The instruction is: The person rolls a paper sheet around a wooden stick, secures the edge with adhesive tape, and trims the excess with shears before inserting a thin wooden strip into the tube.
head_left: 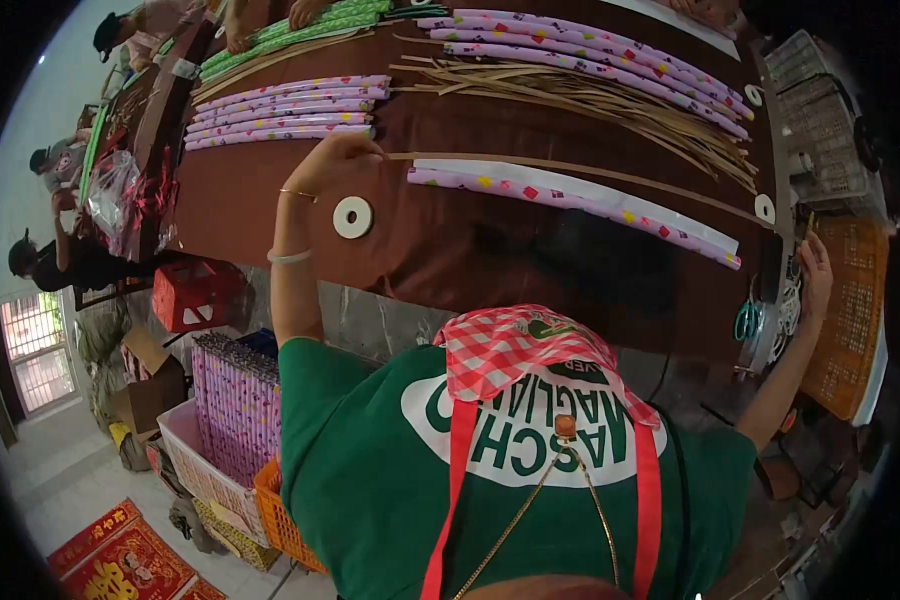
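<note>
Flat brown strip [570, 166]: held out over the brown-covered table [440, 250], running just beyond the far, white side of the lilac printed sheet [570, 203]; whether it touches the tabletop cannot be told from where I stand.
Left hand [348, 148]: fingertips closed on the strip's left end in a pinch.
Right hand [816, 268]: raised past the table's right edge, near the strip's other end; fingers bent, but whether they grip it cannot be told.
Strip weight: judged light; a fingertip pinch should carry it.
Strip stiffness: judged springy lengthwise, likely wood or bamboo; it may bow or whip if held at one end only.
Strip surface: probably dry and not slippery; splinters along the edges possible.
Best hold: both ends, flat faces between thumb and finger, with light tension.
Printed sheet: looks thin and smooth; liable to crease, so best handled flat by its long edge.
Loose strip pile [590, 100]: beyond the sheet, strips overlapping; likely to snag one another, so better drawn singly by an end.
</note>
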`<state>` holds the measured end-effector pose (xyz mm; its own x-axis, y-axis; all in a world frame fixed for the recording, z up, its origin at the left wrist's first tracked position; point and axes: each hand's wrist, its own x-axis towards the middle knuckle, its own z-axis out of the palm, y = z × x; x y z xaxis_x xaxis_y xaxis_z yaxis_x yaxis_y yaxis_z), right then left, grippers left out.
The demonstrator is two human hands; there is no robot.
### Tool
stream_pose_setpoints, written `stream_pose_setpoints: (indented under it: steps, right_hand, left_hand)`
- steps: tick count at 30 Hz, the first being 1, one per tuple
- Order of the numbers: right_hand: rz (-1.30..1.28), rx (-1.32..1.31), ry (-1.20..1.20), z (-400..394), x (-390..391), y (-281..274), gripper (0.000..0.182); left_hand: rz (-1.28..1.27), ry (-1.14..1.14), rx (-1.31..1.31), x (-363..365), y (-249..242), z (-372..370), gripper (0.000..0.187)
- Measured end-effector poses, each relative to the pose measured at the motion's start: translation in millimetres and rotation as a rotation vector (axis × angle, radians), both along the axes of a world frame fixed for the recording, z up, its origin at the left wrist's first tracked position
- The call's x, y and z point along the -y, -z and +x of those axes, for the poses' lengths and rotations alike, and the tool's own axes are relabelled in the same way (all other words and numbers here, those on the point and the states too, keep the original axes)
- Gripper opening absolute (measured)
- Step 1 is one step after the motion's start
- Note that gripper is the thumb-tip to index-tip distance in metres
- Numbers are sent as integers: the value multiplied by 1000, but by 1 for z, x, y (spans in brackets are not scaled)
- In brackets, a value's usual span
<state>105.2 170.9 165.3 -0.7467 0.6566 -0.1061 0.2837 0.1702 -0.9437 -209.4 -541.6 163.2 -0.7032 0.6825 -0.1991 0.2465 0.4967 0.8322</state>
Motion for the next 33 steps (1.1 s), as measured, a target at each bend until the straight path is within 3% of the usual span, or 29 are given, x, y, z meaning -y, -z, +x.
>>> stream_pose_setpoints:
  steps: [3,5,6,10,12,16,18,20,21,24,28,30,33]
  right_hand:
    - [25,119,26,2,-3,14,46]
    - [-12,120,121,-4,17,19,46]
    - [-38,33,-48,8,-5,46,44]
    - [-32,226,89,-8,20,71,36]
    - [-105,200,65,-9,15,92,35]
    - [-63,247,50,-7,11,125,29]
    - [-52,244,82,-4,10,135,27]
    - [-7,259,58,-3,8,145,27]
    - [27,287,58,0,7,148,27]
    - [77,334,60,4,4,157,28]
    - [119,333,64,5,5,157,32]
    - [113,365,74,6,2,153,34]
    - [-13,326,42,12,-20,177,37]
  left_hand:
    - [-77,-26,-44,3,17,-9,13]
    - [-130,-166,94,-8,15,-1,16]
    - [-100,-127,14,6,41,-13,16]
    - [-247,-296,28,22,96,-33,23]
    - [-159,-347,95,15,102,-29,24]
    - [-254,-406,38,2,116,-30,24]
    - [-341,-428,167,-6,114,-32,21]
    - [-207,-462,73,-29,106,-19,22]
    - [-64,-445,142,-10,130,-29,20]
    - [-147,-491,49,-14,140,-29,18]
    - [-18,-549,87,-5,157,-25,19]
    - [-113,-548,53,-11,154,-19,20]
    - [33,-605,142,-14,158,-10,22]
